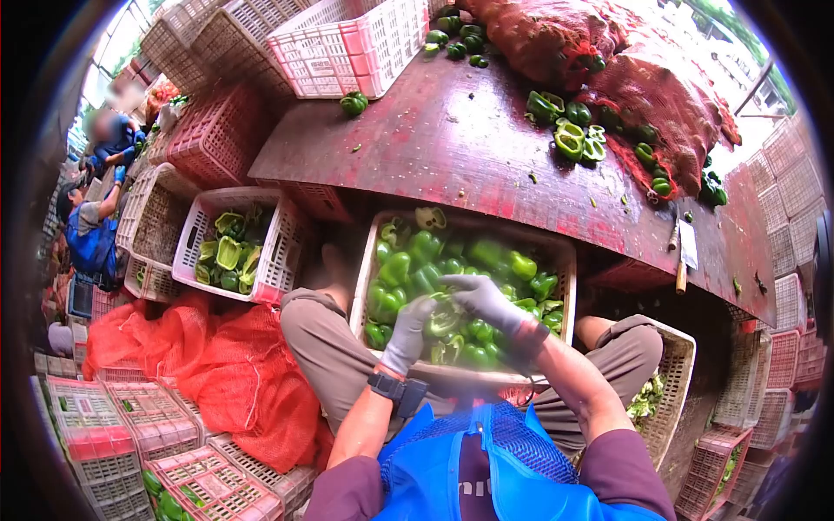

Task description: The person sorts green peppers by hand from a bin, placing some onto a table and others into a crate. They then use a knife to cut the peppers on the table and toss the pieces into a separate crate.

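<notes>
Both my hands wear grey-white gloves and are over a white crate (358, 300) full of green bell peppers. Between them is a green bell pepper (445, 318), partly hidden by fingers and somewhat blurred. My left hand (408, 334) is closed on its left side. My right hand (486, 301) is closed at its upper right, fingers pointing left. Below lie whole peppers and some cut pieces, such as a pale cut pepper (430, 218) at the crate's far edge.
A reddish table (391, 148) stands beyond the crate, bearing a knife (687, 245), cut peppers (570, 141) and red mesh sacks (656, 95). Another pepper crate (187, 247) is at left, near a red mesh sack (248, 382). Two people (91, 230) work far left.
</notes>
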{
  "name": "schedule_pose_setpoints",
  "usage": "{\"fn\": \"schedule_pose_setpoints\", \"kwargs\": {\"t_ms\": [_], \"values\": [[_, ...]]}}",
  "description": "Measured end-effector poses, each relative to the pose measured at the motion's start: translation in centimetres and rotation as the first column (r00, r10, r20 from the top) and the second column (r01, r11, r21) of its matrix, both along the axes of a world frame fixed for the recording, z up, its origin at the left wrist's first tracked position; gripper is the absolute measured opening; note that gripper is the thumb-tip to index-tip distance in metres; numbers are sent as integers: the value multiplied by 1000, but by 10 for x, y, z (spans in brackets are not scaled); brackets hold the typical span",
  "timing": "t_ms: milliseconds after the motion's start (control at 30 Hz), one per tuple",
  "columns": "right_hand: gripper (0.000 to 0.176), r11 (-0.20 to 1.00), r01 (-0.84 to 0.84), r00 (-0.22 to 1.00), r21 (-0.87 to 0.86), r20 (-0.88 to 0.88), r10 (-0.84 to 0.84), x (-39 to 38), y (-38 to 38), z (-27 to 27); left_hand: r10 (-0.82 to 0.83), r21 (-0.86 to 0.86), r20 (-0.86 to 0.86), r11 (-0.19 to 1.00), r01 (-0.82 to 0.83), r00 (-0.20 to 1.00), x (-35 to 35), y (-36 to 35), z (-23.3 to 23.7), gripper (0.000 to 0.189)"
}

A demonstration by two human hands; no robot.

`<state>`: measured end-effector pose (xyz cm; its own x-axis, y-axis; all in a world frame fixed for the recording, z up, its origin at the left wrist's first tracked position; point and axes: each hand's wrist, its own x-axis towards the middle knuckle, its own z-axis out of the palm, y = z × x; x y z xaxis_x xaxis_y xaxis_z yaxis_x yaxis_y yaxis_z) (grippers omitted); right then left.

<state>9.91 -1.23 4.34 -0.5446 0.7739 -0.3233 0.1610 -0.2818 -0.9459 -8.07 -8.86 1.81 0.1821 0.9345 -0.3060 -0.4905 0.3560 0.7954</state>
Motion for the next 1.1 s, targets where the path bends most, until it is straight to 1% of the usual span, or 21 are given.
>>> {"fn": "schedule_pose_setpoints", "kwargs": {"t_ms": [33, 67, 100, 133, 167, 200, 233, 267, 300, 333, 367, 433, 467, 500, 633, 667, 767, 800, 867, 933, 1100], "values": [[46, 973, 21, 989, -231, -137, -54, 5, 5, 0, 10, 25, -104, 1000, -8, 995, -5, 1, 1, 39], [45, 941, 22, 973, -338, -208, -97, 5, 4, -2, 24, 49, -207, 999, -14, 978, -10, 3, 2, 36], [45, 968, -8, 1000, -250, -12, 5, 2, 2, -1, 44, 75, -306, 997, -21, 951, -14, 4, 3, 33], [44, 955, -295, 902, 22, 336, 271, -3, -3, -2, 79, 69, -284, 996, -62, 956, -18, 6, 0, 32], [43, 772, -613, 638, 168, 682, 358, -8, -9, -4, 113, 61, -263, 993, -100, 958, -23, 6, -4, 31], [40, 758, -625, 683, 188, 602, 414, -8, -11, -4, 139, 51, -246, 990, -131, 959, -29, 6, -5, 31], [38, 849, -466, 812, 248, 501, 299, -10, -11, -3, 172, 143, -558, 984, -110, 812, -37, 10, -3, 31], [38, 914, -350, 832, 206, 516, 203, -10, 2, 0, 222, 222, -793, 973, -71, 567, -44, 12, -4, 32], [38, 962, -226, 837, 156, 535, 110, -14, 14, 25, 264, 270, -930, 963, -16, 256, -49, 11, -5, 33], [37, 957, -190, 881, 217, 468, 69, -17, 28, 31, 165, 167, -984, 986, 24, 64, -54, 11, -2, 50], [36, 871, -189, 894, 453, 446, -38, -19, 44, 14, 70, 63, -994, 993, 95, -80, -54, 11, 0, 55], [31, 452, -334, 804, 827, 500, -321, -32, 75, 4, -87, -168, -921, 968, 187, -379, -51, 10, 20, 66], [29, 386, -400, 758, 831, 537, -371, -43, 92, 0, -125, -220, -922, 948, 230, -366, -58, 10, -5, 76], [28, 324, -468, 706, 822, 568, -423, -55, 107, -2, -117, -207, -932, 948, 240, -343, -59, 9, -8, 71], [20, -7, -738, 610, 674, 663, -434, -95, 144, -35, -234, -379, -842, 897, 226, -485, -49, -8, -13, 75], [16, -78, -705, 664, 705, 617, -422, -100, 155, -54, -245, -395, -842, 887, 240, -481, -50, -11, -11, 78], [18, -51, -823, 540, 565, 753, -376, -114, 176, -75, -257, -372, -888, 889, 266, -382, -56, -16, -7, 88], [17, 50, -884, 407, 465, 817, -409, -121, 180, -95, -261, -392, -874, 878, 276, -410, -52, -20, -6, 90], [17, 38, -828, 487, 560, 751, -446, -113, 182, -111, -261, -429, -844, 852, 300, -469, -45, -24, -3, 94], [18, 36, -826, 485, 563, 740, -467, -105, 175, -98, -318, -461, -851, 835, 301, -419, -45, -19, -8, 99], [20, 85, -834, 489, 545, 803, -341, -113, 180, -79, -374, -516, -829, 800, 308, -417, -45, -16, -4, 100]]}}
